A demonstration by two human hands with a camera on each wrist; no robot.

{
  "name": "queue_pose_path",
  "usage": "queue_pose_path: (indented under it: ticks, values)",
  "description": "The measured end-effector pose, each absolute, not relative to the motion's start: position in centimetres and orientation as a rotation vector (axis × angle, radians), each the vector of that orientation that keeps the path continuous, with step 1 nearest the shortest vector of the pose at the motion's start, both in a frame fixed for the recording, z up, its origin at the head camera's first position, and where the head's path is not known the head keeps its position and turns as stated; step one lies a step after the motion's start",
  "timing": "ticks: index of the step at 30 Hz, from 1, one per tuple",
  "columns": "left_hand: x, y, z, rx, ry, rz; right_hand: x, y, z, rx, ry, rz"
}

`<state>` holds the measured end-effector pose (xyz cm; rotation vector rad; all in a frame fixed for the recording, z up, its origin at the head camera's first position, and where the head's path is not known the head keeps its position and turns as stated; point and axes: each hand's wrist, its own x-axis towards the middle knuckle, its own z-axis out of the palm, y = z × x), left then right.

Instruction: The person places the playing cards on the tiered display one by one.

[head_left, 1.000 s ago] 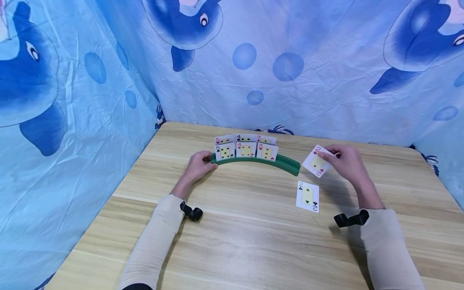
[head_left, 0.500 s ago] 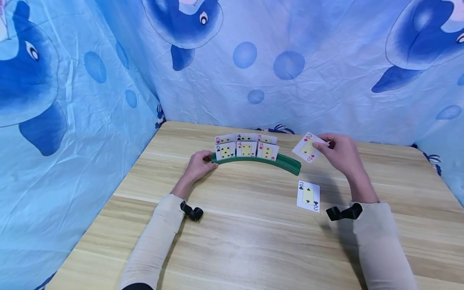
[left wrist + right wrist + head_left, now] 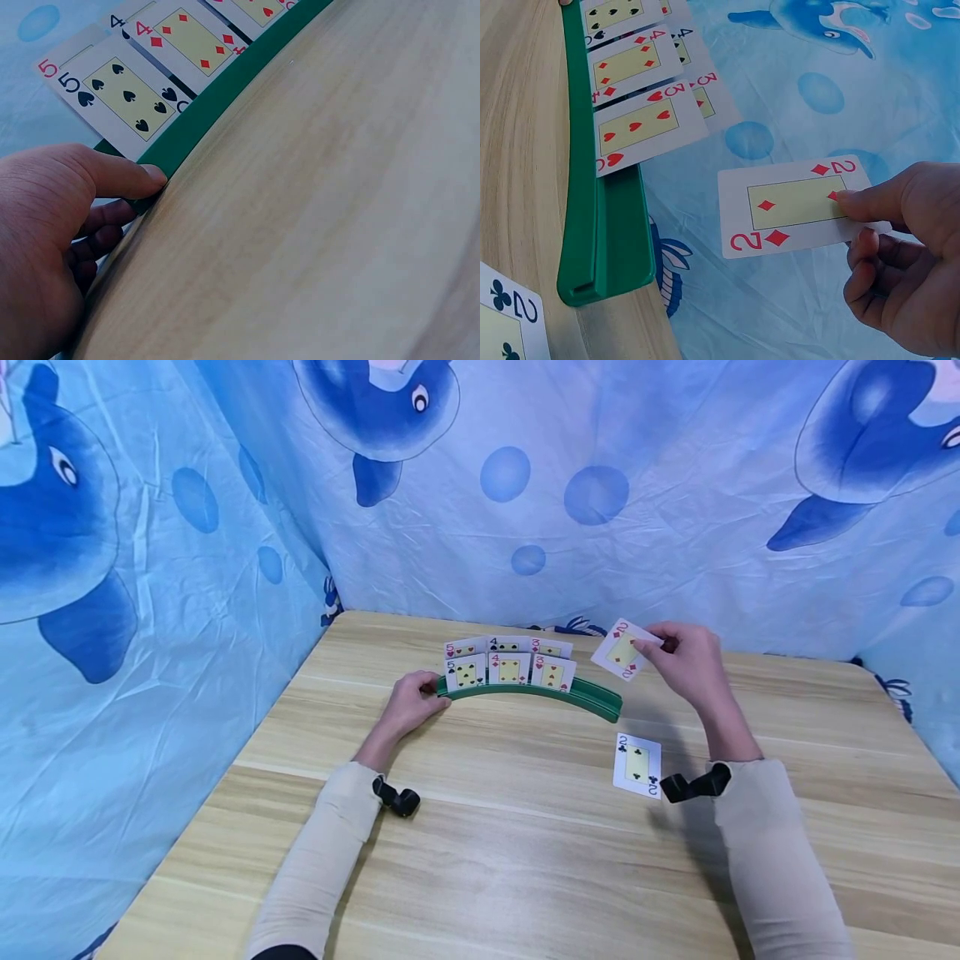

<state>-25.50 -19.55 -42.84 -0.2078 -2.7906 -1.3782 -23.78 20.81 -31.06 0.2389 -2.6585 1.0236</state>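
A curved green card holder [image 3: 600, 700] stands on the table with two rows of playing cards upright in it. The front row shows the five of spades [image 3: 466, 673], four of diamonds [image 3: 509, 669] and three of hearts [image 3: 553, 674]; a five, a four and a three stick up behind. My left hand [image 3: 408, 702] pinches the holder's left end, thumb [image 3: 154, 176] in front. Above and behind the holder's right end, my right hand [image 3: 690, 664] pinches the two of diamonds [image 3: 791, 202] by one edge, tilted and apart from the holder.
The two of clubs [image 3: 637, 765] lies face up on the wooden table [image 3: 480, 860], in front of the holder's right end. A blue dolphin-print curtain [image 3: 450, 568] hangs behind the table and along its left side.
My right hand has moved left and away from me, carrying the two of diamonds up from beside the holder to behind its right end. My left hand has stayed put.
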Motion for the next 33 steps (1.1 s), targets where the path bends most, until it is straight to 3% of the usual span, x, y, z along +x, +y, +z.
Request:
queue_pose_path:
  ticks: [33]
  values:
    - [-25.6,-19.6,-43.1,-0.21,-2.792,-1.366,-26.2,18.2,-33.8,0.377,-2.726,1.015]
